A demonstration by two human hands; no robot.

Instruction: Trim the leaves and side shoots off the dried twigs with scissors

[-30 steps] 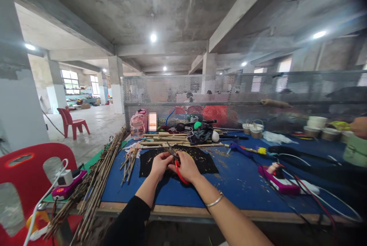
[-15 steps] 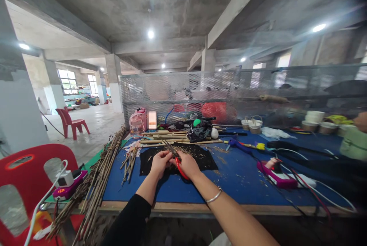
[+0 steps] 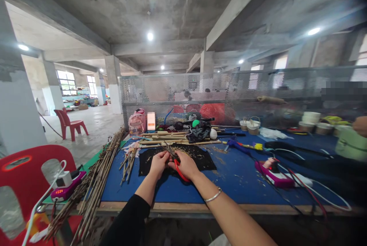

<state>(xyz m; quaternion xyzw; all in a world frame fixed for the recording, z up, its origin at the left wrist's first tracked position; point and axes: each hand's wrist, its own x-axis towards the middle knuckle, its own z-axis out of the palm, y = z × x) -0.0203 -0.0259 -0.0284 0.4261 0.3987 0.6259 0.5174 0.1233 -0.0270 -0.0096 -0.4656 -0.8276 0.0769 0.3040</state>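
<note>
My right hand (image 3: 185,165) is closed around red-handled scissors (image 3: 180,172). Their dark blades point up and away and stand slightly apart at the tips. Close beside it, my left hand (image 3: 157,163) is pinched, with thumb and fingers together near the blades; what it holds is too small and covered to make out. Both hands are over a black cloth (image 3: 205,160) strewn with pale shavings and bits of twig. Short cut sticks (image 3: 129,163) lie just left of the cloth.
A bundle of long twigs (image 3: 100,181) overhangs the table's left front edge. Bamboo poles (image 3: 169,137) and balls of yarn (image 3: 213,134) lie behind the cloth. A purple power strip (image 3: 273,175) with cables is at right. Another person sits far right. A red chair (image 3: 37,169) stands left.
The view has shifted very slightly. The scissors' blades look a little wider apart at the tips; both hands stay together over the cloth.
</note>
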